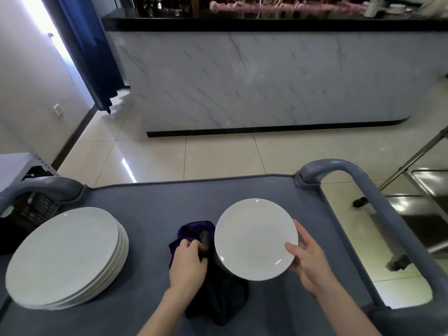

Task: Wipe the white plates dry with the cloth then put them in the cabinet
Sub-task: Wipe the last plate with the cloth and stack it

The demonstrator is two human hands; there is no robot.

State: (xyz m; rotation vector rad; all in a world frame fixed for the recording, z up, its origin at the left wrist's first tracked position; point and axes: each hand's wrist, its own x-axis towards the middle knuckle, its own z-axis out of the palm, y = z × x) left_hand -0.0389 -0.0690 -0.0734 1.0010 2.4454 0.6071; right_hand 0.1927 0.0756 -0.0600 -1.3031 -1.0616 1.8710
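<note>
My right hand point(309, 260) holds a single white plate point(254, 238) by its right rim, thumb on the upper face and fingers behind, above the grey cart top point(150, 204). My left hand point(188, 265) grips a dark purple cloth point(218, 294) just left of that plate; the cloth hangs down to the cart. A stack of several white plates point(65, 258) sits at the cart's left side. No cabinet is in view.
The cart has grey handles at the back left point(43, 187) and along the right point(368, 190). Beyond it lie a tiled floor and a marble-fronted counter point(266, 81). Steel shelving point(424, 190) stands to the right, a dark crate point(31, 209) to the left.
</note>
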